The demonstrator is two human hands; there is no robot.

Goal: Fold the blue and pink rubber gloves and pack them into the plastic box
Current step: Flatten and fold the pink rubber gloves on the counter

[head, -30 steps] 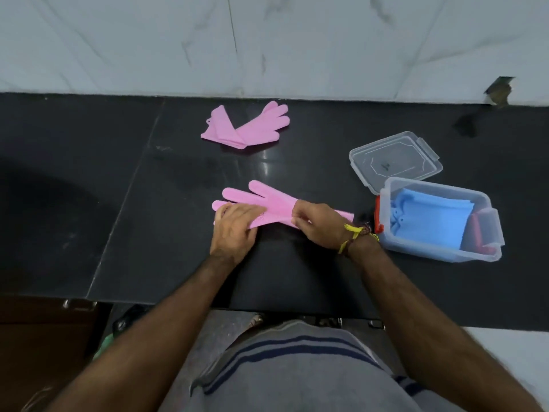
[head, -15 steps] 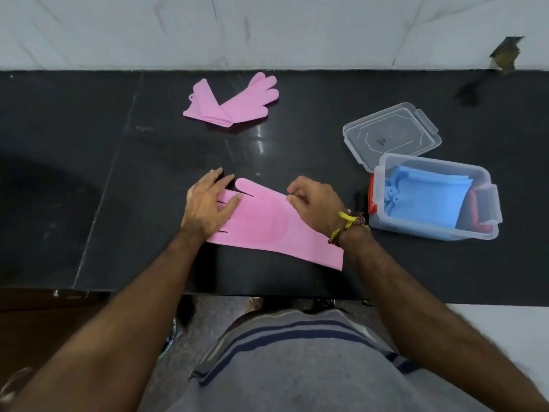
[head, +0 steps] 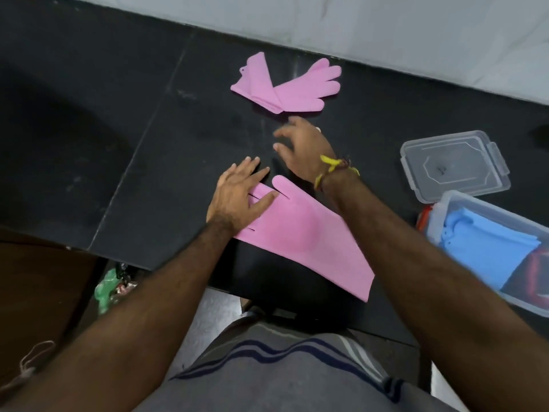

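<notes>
A pink rubber glove [head: 300, 233] lies flat on the black counter in front of me, cuff hanging toward the front edge. My left hand [head: 237, 194] presses flat on its fingers. My right hand [head: 303, 147] hovers open above the counter, between this glove and a second pink glove [head: 288, 87], which lies bent near the wall. The clear plastic box [head: 451, 203] at the right holds folded blue gloves [head: 481, 248] and something red beside them.
The box's clear lid [head: 451, 165] lies on the counter behind the box. The black counter [head: 118, 129] ends at a front edge near my body, and a white marble wall runs along its back. Green litter [head: 108, 289] lies on the floor below.
My right hand has left the near glove and moved up toward the far pink glove. The camera has tilted and shifted. My left hand stays on the glove's fingers.
</notes>
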